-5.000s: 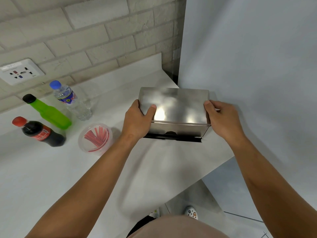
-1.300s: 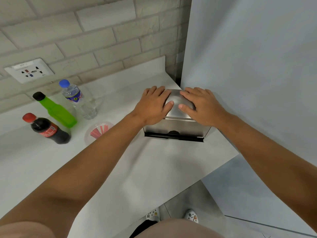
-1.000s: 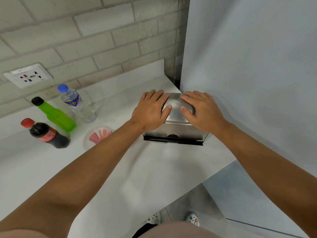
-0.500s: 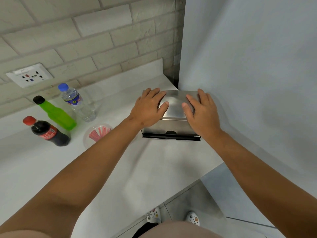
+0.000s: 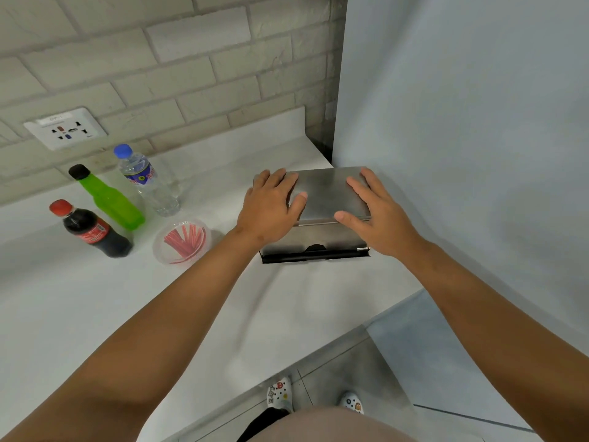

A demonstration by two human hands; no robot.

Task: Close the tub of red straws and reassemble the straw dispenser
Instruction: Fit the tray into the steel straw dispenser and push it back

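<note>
Pressing flat on the steel lid: left hand (image 5: pixel 271 205) and right hand (image 5: pixel 376 215) lie palm-down, fingers spread, on the top of the straw dispenser (image 5: pixel 318 237). Neither is gripping anything; hands are set apart, one toward each end of the lid, bare metal showing between them.

Location: dispenser sits on the white counter (image 5: pixel 159 314), near its right edge, close against the pale wall panel (image 5: pixel 462 122). Tub of red straws (image 5: pixel 182 240) stands just left of it. It looks lidded, but the clear plastic makes that hard to confirm. Three bottles sit behind the tub: cola bottle (image 5: pixel 92 231), green bottle (image 5: pixel 108 199), water bottle (image 5: pixel 146 183).

Handling, my read:
- Dispenser is sheet steel: stiff, moderately heavy, won't flex under palm load. The brushed surface is smooth and likely slippery, so push straight down rather than sliding.
- Best hold is at the two short ends or front corners, thumbs on the front lip. That keeps the lid square to the body.
- The black tray slot at the front bottom looks like a pinch point, so keep fingers off it.
- Tub is thin plastic: light, deformable, tips easily. Take it by the rim and don't squeeze the wall.

The lid looks seated or nearly so; I can't tell whether it has latched.
</note>
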